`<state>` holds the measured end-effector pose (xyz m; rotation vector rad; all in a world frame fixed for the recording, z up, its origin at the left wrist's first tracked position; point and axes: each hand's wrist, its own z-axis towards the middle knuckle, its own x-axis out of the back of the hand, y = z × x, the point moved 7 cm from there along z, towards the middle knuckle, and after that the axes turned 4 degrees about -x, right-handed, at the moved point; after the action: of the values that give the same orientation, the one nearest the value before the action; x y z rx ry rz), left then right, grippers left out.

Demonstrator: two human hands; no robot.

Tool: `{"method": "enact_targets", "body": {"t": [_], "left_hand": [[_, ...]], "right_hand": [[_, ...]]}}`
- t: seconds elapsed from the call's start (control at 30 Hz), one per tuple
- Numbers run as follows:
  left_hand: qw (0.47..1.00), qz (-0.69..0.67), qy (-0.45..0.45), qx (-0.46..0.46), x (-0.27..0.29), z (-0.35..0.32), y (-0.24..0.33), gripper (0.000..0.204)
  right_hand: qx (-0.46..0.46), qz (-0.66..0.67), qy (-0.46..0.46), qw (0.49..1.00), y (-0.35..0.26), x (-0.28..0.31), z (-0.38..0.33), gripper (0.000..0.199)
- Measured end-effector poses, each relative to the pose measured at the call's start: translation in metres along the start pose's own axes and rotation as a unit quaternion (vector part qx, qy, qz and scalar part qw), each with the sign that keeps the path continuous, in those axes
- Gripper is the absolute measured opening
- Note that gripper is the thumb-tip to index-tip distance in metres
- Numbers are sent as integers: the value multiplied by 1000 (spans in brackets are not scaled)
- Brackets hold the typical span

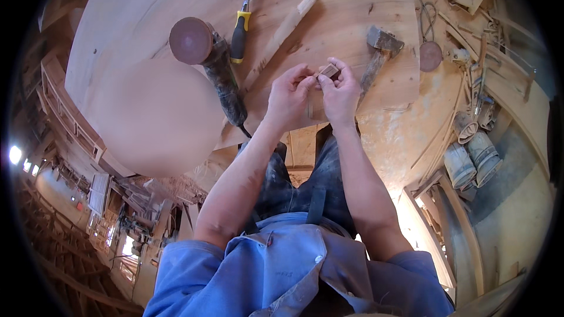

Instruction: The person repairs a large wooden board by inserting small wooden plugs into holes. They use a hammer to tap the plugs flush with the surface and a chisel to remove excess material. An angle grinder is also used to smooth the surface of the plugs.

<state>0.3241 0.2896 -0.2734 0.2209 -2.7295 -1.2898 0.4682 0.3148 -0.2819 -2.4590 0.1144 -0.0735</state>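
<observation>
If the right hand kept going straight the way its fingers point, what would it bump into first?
Probably the hammer. The right hand, pinching a small wooden piece, points up the wooden board toward it, though depth is hard to judge.

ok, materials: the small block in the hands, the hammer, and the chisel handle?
Small block, pinched by left hand and right hand: looks like bare wood, tan, matte. Hammer: dull grey metal head, worn wooden handle. Chisel: yellow-and-black handle, probably plastic or rubber.

Woodworking shop: hammer (379,53), disc sander (208,61)
</observation>
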Motion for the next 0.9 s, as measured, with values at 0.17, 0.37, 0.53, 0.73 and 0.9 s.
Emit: {"method": "enact_targets", "body": {"t": [0.17,0.37,0.53,0.73,0.9], "left_hand": [[970,169,-46,-168,-16,24,47,37],[996,-32,-78,-18,-29,55,53,43],[995,2,18,-96,-28,100,86,29],[985,5,59,-162,-79,179,160,30],[986,89,40,-134,-117,230,169,39]], "right_hand": [[80,-125,-2,989,-31,-2,-4,54],[119,-145,42,981,-53,19,3,56],[75,-166,178,967,-46,76,12,62],[94,-361,194,907,-31,92,6,75],[84,-375,180,905,-36,91,19,69]]}}
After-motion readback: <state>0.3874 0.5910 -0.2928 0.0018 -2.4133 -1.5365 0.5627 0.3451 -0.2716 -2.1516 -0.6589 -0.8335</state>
